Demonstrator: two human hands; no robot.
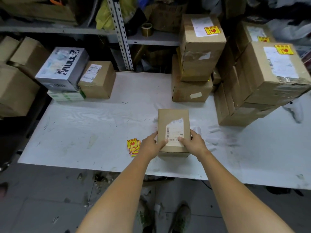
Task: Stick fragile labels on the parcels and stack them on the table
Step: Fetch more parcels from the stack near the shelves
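A small brown cardboard parcel (173, 120) with a torn white shipping label sits on the white table (101, 132), near its front edge. My left hand (151, 145) grips the parcel's near left corner, thumb on top. My right hand (193, 143) grips the near right corner, thumb on the label. A small pile of yellow and red fragile labels (133, 146) lies on the table just left of my left hand. No fragile label shows on this parcel.
Stacked brown parcels with fragile labels stand at the back right (200, 47) and far right (269, 78). At the back left are a grey printed box (62, 69) and a brown parcel (97, 79). Metal shelving (121, 34) holds a tape roll (146, 29).
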